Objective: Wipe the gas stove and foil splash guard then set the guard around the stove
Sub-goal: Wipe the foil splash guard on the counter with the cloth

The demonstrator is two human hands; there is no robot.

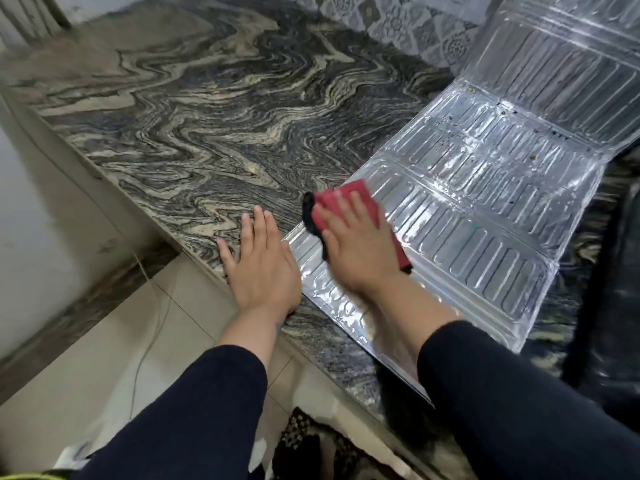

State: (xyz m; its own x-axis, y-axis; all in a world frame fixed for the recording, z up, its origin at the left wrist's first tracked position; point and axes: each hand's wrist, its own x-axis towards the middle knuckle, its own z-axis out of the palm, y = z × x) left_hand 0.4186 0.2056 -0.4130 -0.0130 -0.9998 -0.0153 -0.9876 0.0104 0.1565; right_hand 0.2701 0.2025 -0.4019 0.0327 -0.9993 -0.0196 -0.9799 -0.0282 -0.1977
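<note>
Right hand pressing cloth on foil guard, left hand flat on counter.

Right hand (360, 244) at about 5 o'clock: fingers straight and spread, pressing a red cloth (356, 199) with a black edge flat onto the near-left panel of the foil splash guard (485, 188). Left hand (259, 261), just beside it at 7 o'clock: palm down, fingers extended, resting on the marbled countertop (194, 109) and touching the guard's left edge. Guard lies unfolded on the counter, far panel at 1 o'clock tilted up against the tiled wall (398, 19). No containers visible.
</note>
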